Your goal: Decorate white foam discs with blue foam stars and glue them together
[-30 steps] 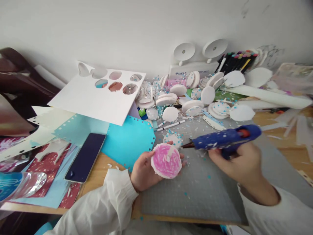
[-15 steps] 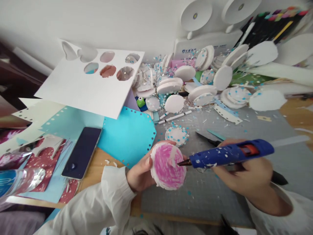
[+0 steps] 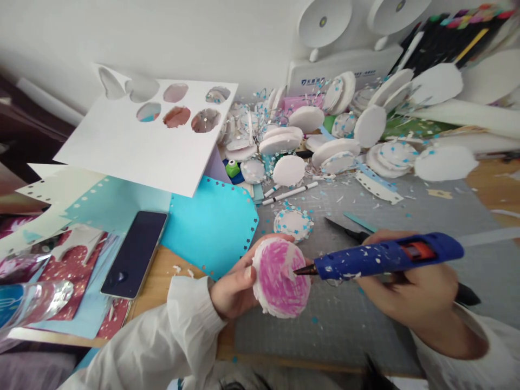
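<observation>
My left hand (image 3: 235, 287) grips a round white foam disc (image 3: 280, 292) by its left edge, thumb in front and fingers behind. Pink colouring covers most of the disc's face, with a paler streak at the upper right. In my right hand (image 3: 414, 287) is a blue hot glue gun (image 3: 369, 257), flecked with white bits and with a red part on its side. Its dark nozzle points left and reaches the disc's face just right of the middle; whether it touches I cannot tell. Behind the disc, a small white disc with blue stars (image 3: 293, 223) lies on the grey cutting mat (image 3: 325, 336).
White foam discs (image 3: 288, 170) and star wire crowd the back. A craft knife (image 3: 345, 230) lies behind the glue gun. On the left are a white board with cut-out holes (image 3: 146, 146), a turquoise sheet (image 3: 211, 222), a phone (image 3: 134, 254) and a clear bottle (image 3: 36, 303).
The disc and my left hand have shifted very slightly right and down. The glue gun's rear end has moved a little to the right, while its nozzle stays at the disc's face.
</observation>
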Motion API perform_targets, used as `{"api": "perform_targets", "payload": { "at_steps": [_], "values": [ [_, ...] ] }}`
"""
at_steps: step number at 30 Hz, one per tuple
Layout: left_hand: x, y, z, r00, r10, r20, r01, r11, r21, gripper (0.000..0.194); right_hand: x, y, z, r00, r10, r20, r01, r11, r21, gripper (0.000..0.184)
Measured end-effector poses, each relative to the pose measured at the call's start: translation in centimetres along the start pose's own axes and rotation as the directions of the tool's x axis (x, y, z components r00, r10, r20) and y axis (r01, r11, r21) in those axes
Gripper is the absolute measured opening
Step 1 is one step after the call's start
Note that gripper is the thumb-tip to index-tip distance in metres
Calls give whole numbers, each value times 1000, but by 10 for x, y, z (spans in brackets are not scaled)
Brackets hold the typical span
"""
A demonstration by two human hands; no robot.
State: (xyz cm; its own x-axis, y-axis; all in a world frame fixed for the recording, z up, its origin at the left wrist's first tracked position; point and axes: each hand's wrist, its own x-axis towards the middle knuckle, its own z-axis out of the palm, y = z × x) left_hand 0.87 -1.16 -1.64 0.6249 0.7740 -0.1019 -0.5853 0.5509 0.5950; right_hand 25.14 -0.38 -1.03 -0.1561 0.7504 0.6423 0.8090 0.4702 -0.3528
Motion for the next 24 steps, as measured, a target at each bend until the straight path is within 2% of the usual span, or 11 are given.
{"api": "perform_targets", "payload": {
  "at_steps": [4,14,24],
  "values": [
    [0,-1,-1,999,-8,-32,8,1000,5,70,1,-1,0,1000,6,5,-6,1000,-4,20],
    [-1,-2,-2,1000,-9,-28,9,1000,1,70,0,0,2,1000,-15,-20,15,1000,-7,17],
    [-1,-1,-2,1000,-5,-3,5,1000,-10,69,-2,0,1,1000,28,-5,-29,999,-20,18]
  ]
}}
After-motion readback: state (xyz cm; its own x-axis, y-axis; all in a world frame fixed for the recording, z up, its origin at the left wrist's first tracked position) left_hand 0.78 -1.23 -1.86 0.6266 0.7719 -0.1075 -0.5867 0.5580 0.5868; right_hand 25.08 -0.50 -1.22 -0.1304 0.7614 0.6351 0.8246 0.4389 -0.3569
